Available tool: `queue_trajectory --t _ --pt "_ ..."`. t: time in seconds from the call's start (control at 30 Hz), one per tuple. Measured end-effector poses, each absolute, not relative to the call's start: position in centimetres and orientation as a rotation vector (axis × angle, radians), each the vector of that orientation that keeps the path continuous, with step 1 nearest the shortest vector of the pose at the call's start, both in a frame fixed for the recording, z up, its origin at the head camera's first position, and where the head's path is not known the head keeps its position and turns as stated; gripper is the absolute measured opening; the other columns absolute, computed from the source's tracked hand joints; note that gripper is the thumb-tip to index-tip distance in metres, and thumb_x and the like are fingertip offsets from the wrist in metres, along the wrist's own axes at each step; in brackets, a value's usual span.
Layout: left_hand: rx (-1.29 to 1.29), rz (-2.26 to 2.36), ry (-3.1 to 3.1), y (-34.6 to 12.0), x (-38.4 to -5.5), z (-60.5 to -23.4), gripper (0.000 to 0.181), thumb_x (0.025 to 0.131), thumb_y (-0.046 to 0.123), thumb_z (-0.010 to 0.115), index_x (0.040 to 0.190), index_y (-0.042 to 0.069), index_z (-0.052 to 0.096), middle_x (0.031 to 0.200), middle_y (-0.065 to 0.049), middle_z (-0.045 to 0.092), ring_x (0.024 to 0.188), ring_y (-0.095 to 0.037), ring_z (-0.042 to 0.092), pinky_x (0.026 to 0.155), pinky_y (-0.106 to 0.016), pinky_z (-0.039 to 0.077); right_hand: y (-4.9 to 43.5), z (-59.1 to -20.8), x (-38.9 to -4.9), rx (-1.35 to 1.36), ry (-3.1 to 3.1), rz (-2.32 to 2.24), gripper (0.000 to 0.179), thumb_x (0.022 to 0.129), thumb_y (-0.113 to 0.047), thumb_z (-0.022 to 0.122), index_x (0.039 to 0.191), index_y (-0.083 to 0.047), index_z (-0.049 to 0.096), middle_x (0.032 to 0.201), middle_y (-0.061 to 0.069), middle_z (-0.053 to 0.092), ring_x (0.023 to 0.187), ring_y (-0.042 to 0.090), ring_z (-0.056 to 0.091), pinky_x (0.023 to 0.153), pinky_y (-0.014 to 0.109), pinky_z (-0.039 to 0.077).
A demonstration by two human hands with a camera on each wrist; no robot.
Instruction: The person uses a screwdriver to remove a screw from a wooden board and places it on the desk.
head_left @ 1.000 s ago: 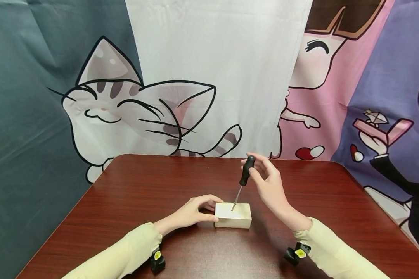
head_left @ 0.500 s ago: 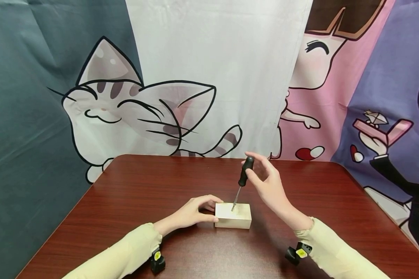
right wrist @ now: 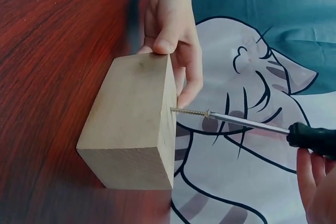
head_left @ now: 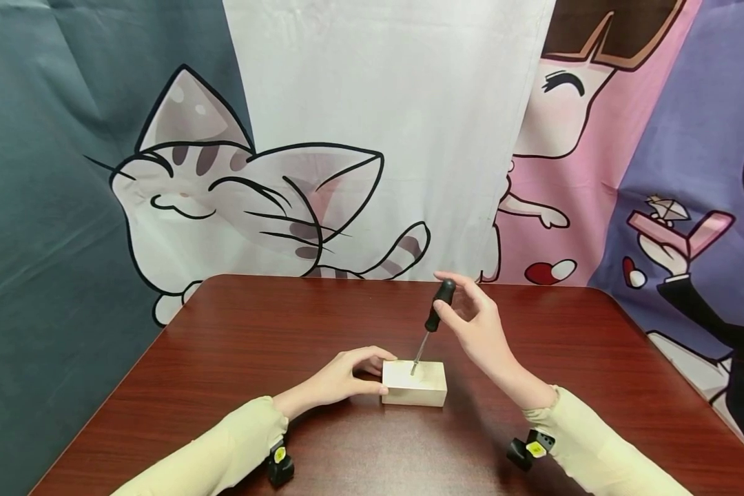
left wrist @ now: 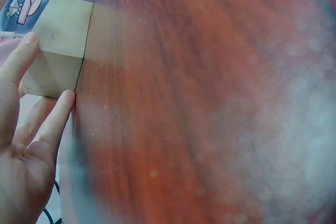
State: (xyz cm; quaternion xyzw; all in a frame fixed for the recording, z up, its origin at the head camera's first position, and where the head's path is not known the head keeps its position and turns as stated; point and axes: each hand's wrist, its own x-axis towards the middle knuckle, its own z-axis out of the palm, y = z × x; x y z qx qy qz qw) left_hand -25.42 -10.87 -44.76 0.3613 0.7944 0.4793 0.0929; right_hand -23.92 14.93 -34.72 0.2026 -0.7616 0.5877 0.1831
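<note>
A pale wooden block [head_left: 412, 383] lies on the table, gripped at its left end by my left hand [head_left: 341, 377], thumb on the near side and fingers round the far one. My right hand [head_left: 480, 331] holds the black handle of a screwdriver [head_left: 441, 303] between thumb and fingers, above the block. The screwdriver leans slightly right. In the right wrist view its metal shaft meets the head of a brass-coloured screw [right wrist: 190, 112], whose point enters the block's top; much of the thread stands out. The left wrist view shows the block's end [left wrist: 52, 72] between thumb and fingers.
The dark red wooden table [head_left: 273, 324] reaches back to a cloth backdrop [head_left: 384, 103] printed with a cartoon cat and figures. Black wrist cameras hang below both pale yellow sleeves [head_left: 235, 434].
The right thumb and fingers have shifted a little along the screwdriver handle, and its top has swayed slightly left, then back right. Left hand and block keep their place.
</note>
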Motion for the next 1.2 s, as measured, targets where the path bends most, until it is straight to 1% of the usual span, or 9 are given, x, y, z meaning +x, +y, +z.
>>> queue_trajectory --t 0.17,0.33,0.43,0.6,0.7,0.83,0.93,1.03,1.2 --pt "1.058 1.413 2.368 -10.90 -25.45 -44.79 0.050 0.082 0.027 0.081 0.128 0.025 0.060 0.114 0.002 0.071 0.103 -0.007 0.068 0.095 -0.027 0.054 15.05 -34.62 -23.78 0.637 -2.114 1.720 0.040 0.096 -0.001 0.059 0.135 -0.011 0.057 0.110 -0.013 0.069 0.099 0.003 0.069 0.090 0.019 0.055" --pt "1.044 1.403 2.378 -10.87 -25.53 -44.95 0.050 0.082 0.027 0.081 0.128 0.027 0.060 0.113 0.004 0.071 0.103 -0.007 0.068 0.095 -0.026 0.054 15.03 -34.75 -23.65 0.573 -2.132 1.682 0.039 0.090 -0.011 0.072 0.127 -0.016 0.062 0.104 -0.005 0.068 0.090 0.006 0.068 0.080 0.021 0.057" --pt "1.041 1.404 2.375 -10.84 -25.55 -44.96 0.050 0.082 0.027 0.081 0.128 0.027 0.061 0.113 0.004 0.071 0.103 -0.007 0.068 0.095 -0.026 0.054 15.10 -34.76 -23.67 0.543 -2.142 1.664 0.041 0.089 -0.012 0.073 0.128 -0.020 0.062 0.097 -0.003 0.067 0.085 0.006 0.066 0.073 0.021 0.056" --pt "1.050 1.411 2.370 -10.82 -25.52 -44.85 0.051 0.082 0.027 0.082 0.128 0.024 0.061 0.112 0.003 0.072 0.103 -0.007 0.069 0.094 -0.026 0.054 15.34 -34.71 -23.82 0.617 -2.120 1.678 0.048 0.093 0.003 0.061 0.137 -0.016 0.056 0.103 -0.013 0.069 0.096 0.001 0.068 0.087 0.016 0.054" --pt "1.055 1.411 2.368 -10.83 -25.51 -44.83 0.051 0.082 0.027 0.081 0.128 0.023 0.061 0.113 0.003 0.072 0.103 -0.007 0.068 0.095 -0.026 0.054 15.32 -34.71 -23.76 0.641 -2.099 1.703 0.045 0.094 0.004 0.059 0.137 -0.012 0.055 0.109 -0.014 0.069 0.102 0.001 0.069 0.091 0.017 0.054" --pt "1.068 1.417 2.359 -10.81 -25.43 -44.79 0.050 0.082 0.026 0.081 0.128 0.023 0.061 0.113 0.001 0.072 0.104 -0.008 0.069 0.094 -0.027 0.055 15.23 -34.70 -23.63 0.583 -2.111 1.691 0.040 0.092 -0.008 0.069 0.130 -0.015 0.060 0.109 -0.007 0.067 0.093 0.006 0.068 0.083 0.019 0.056" --pt "1.072 1.425 2.351 -10.80 -25.43 -44.76 0.050 0.083 0.026 0.081 0.128 0.024 0.060 0.114 0.000 0.072 0.104 -0.009 0.069 0.094 -0.029 0.055 15.34 -34.71 -23.65 0.543 -2.140 1.641 0.042 0.089 -0.013 0.074 0.128 -0.018 0.062 0.100 -0.002 0.064 0.083 0.007 0.066 0.073 0.021 0.055" --pt "1.067 1.427 2.348 -10.79 -25.47 -44.77 0.049 0.083 0.026 0.081 0.128 0.025 0.060 0.114 0.001 0.071 0.104 -0.009 0.069 0.094 -0.028 0.055 15.56 -34.74 -23.76 0.566 -2.152 1.627 0.044 0.092 -0.008 0.069 0.133 -0.017 0.059 0.097 -0.003 0.065 0.085 0.004 0.065 0.076 0.018 0.054" --pt "1.054 1.418 2.358 -10.84 -25.49 -44.77 0.050 0.082 0.025 0.081 0.128 0.027 0.060 0.114 0.002 0.071 0.104 -0.008 0.069 0.095 -0.027 0.054 15.64 -34.67 -23.89 0.674 -2.102 1.754 0.049 0.095 0.009 0.048 0.141 -0.005 0.048 0.109 -0.001 0.066 0.100 0.002 0.067 0.091 0.016 0.053"
